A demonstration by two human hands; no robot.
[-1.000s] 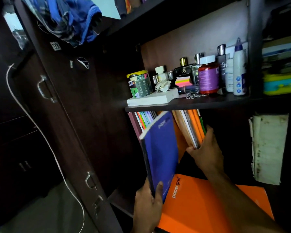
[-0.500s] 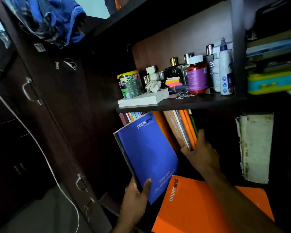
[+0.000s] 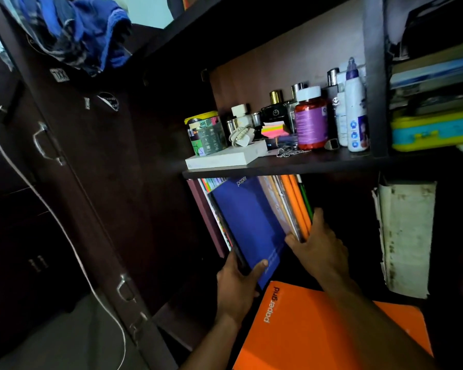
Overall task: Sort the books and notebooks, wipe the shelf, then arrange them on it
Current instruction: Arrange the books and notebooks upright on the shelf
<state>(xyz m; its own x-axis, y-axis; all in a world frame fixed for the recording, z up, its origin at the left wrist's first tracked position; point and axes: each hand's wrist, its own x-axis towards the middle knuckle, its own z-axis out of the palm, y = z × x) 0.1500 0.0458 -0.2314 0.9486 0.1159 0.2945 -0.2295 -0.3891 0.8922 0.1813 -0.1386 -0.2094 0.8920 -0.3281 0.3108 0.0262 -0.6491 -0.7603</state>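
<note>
While right hand (image 3: 318, 247) grips leaning books (image 3: 292, 206), left hand (image 3: 238, 287) grips blue notebook (image 3: 251, 222) in gap.

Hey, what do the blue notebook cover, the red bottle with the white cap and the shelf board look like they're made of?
Blue notebook: coated card or thin plastic cover, by its smooth, faint sheen; which one is unclear. Red bottle: translucent plastic, since light glows through it, with a glossy purple label. Shelf board: dark laminated wood or particleboard, flat and matte, probably.
</note>
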